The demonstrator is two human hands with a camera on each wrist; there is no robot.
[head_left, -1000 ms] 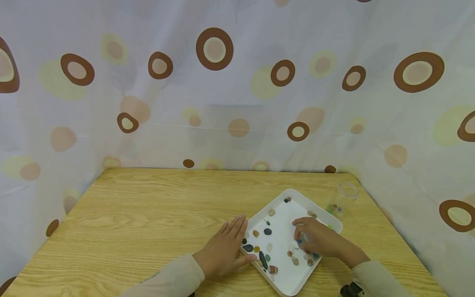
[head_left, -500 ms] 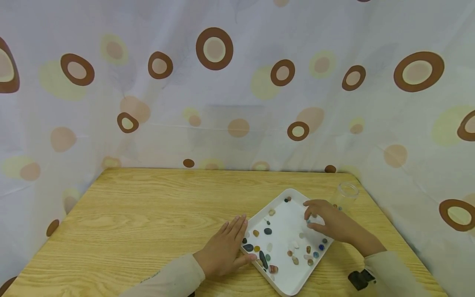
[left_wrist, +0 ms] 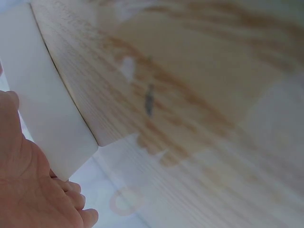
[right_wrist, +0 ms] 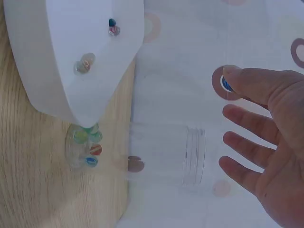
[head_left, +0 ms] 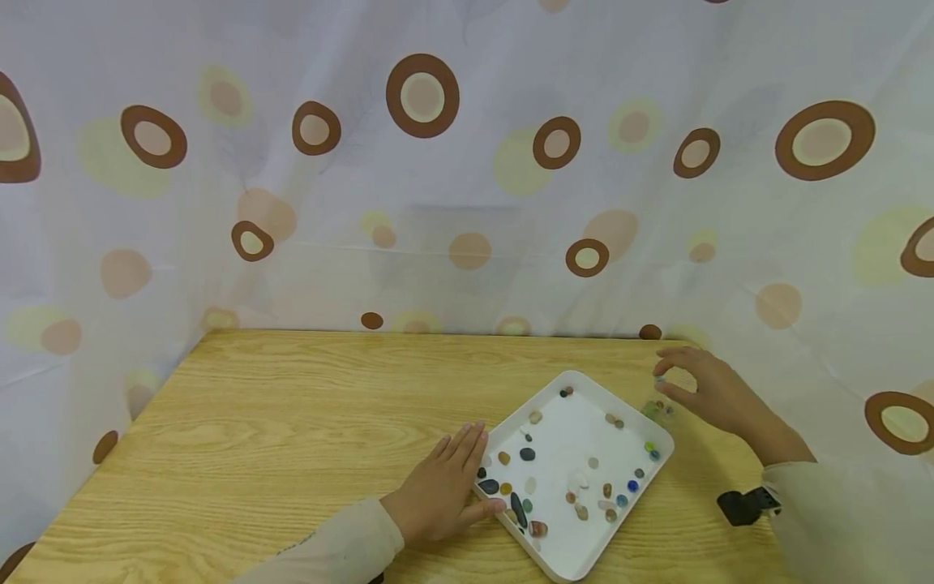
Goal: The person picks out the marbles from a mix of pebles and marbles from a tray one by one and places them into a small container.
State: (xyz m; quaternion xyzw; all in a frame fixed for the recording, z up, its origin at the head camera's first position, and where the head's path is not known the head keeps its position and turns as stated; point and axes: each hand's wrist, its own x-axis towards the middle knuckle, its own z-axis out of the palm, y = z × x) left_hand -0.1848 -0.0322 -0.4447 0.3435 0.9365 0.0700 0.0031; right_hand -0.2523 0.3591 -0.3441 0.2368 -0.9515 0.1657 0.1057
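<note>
My right hand (head_left: 718,395) pinches a small blue glass marble (right_wrist: 227,84) between thumb and forefinger, the other fingers spread. It hovers over the mouth of a clear plastic jar (right_wrist: 161,152), which stands beside the tray's far right side. Green, blue and red-streaked marbles (right_wrist: 95,149) lie at the jar's bottom. My left hand (head_left: 441,487) rests on the left corner of the white tray (head_left: 562,446), fingers straight along its outer wall and thumb at the near rim. Inside the tray are scattered pebbles (head_left: 527,454) and several marbles, among them a dark blue marble (head_left: 632,487).
A wooden table (head_left: 314,414) carries the tray and jar, its right edge close behind the jar. A patterned curtain (head_left: 467,178) hangs behind and along both sides. A black wrist strap (head_left: 747,506) sits at the right sleeve.
My right hand has picked up the blue marble in the tray and carried it up and right to above the jar. The left hand and tray have stayed put.
</note>
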